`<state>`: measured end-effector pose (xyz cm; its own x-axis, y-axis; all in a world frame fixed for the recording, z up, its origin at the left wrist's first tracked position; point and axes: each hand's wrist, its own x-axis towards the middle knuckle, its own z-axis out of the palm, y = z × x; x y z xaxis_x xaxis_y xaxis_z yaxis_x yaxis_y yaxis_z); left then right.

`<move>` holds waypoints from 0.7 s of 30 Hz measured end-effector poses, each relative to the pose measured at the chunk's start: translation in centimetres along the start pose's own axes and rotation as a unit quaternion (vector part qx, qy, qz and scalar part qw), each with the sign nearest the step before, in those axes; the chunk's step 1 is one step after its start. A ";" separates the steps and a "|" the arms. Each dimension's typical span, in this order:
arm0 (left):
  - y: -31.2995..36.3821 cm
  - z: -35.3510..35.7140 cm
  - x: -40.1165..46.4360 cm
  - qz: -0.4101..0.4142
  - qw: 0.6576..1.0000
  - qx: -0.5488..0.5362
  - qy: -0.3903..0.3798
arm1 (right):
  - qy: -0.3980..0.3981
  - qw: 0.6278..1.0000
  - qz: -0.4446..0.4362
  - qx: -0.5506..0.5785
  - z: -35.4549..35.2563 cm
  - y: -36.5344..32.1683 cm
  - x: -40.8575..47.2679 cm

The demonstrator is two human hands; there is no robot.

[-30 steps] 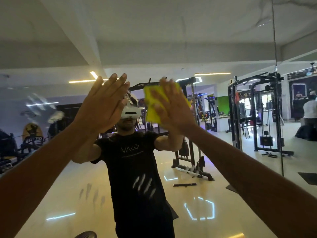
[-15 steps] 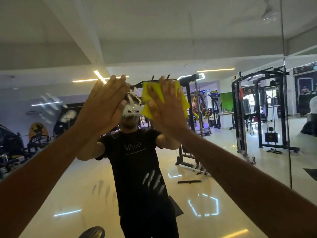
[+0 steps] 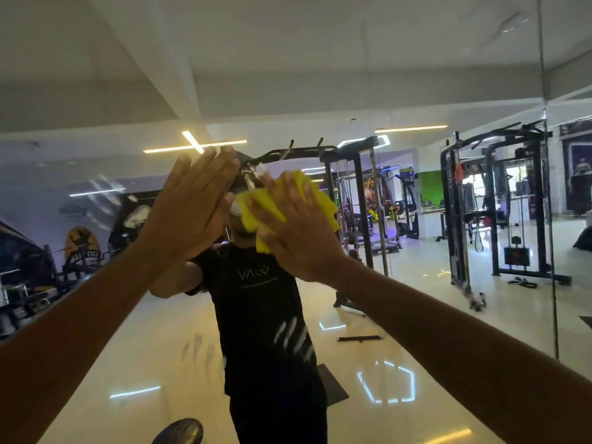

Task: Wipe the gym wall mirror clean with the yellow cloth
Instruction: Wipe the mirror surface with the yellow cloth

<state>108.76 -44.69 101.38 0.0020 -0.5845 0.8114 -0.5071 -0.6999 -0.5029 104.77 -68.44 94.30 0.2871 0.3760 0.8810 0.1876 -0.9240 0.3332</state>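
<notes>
1. Mirror (image 3: 416, 75) filled the whole view; a vertical seam (image 3: 548, 219) between panels ran down the right side.
2. Glass showed finger-streak smears (image 3: 294, 339) low centre, over the reflected black shirt, fainter ones (image 3: 197, 346) to their left, and a smudged patch (image 3: 134, 216) upper left.
3. Reflected room: glossy pale floor (image 3: 432, 331), white ceiling with strip lights (image 3: 195, 145), black cable rack (image 3: 499, 213) at right, another rack (image 3: 358, 200) behind centre, green wall panel (image 3: 431, 192) far back.
4. Left hand (image 3: 189, 209): flat, fingers straight and together, palm toward the glass, holding nothing.
5. Right hand (image 3: 298, 232): fingers spread, pressing the yellow cloth (image 3: 256, 206) flat against the mirror at about head height, just right of the left hand. Cloth bunched, edges showing past the fingers on both sides.
6. Versus half a second earlier: cloth and right hand had shifted lower and slightly right, fingers now angled up-left. Left hand kept the same pose. Both arms sat closer together at centre.
</notes>
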 end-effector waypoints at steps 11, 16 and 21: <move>-1.1 -0.8 -0.1 -0.028 1.000 0.007 -0.001 | 0.049 0.999 0.010 0.016 0.1 0.3 2.9; -1.7 -1.3 -0.7 -0.036 0.999 0.017 -0.016 | 0.030 0.996 -0.078 -0.025 -0.6 3.5 3.9; -2.8 -1.3 -1.6 -0.034 0.999 0.019 -0.014 | 0.080 0.993 0.082 -0.010 -0.9 2.5 7.2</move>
<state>109.08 -41.29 101.85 0.0606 -0.5454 0.8360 -0.4717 -0.7538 -0.4575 106.43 -68.16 101.78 0.1592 0.2060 0.9655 0.1307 -0.9738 0.1862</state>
